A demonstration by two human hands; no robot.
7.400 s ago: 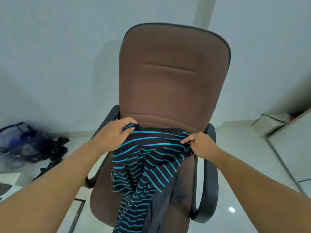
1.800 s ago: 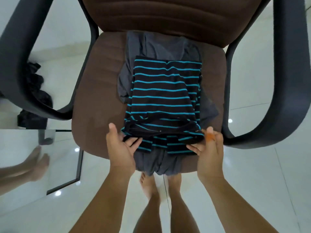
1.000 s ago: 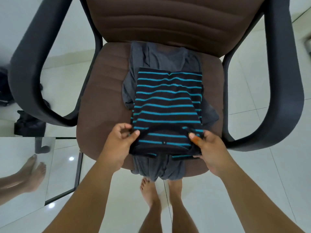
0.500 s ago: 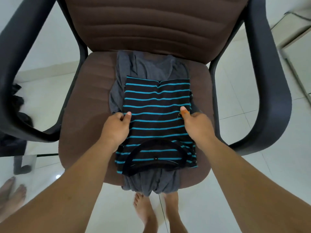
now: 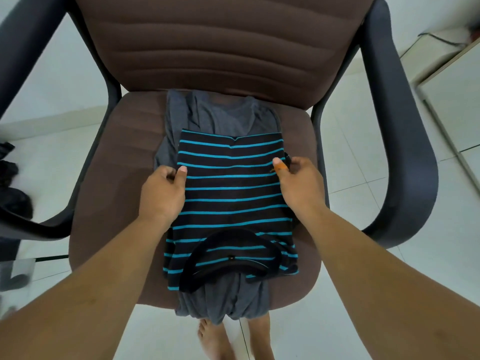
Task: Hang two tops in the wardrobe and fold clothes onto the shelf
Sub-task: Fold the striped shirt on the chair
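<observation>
A black top with blue stripes lies folded on the seat of a brown office chair, its collar toward me. Under it lies a grey garment that hangs over the seat's front edge. My left hand grips the striped top's left edge, thumb on top and fingers curled under. My right hand grips the right edge the same way, thumb on the fabric.
The chair's black armrests rise on both sides of the seat. Dark clothes lie on the white tiled floor at the left. A white cabinet edge stands at the right. My bare feet are below the seat.
Over the last second both hands slid from the near collar end up along the striped top's sides to its middle. The top stays folded on the grey garment.
</observation>
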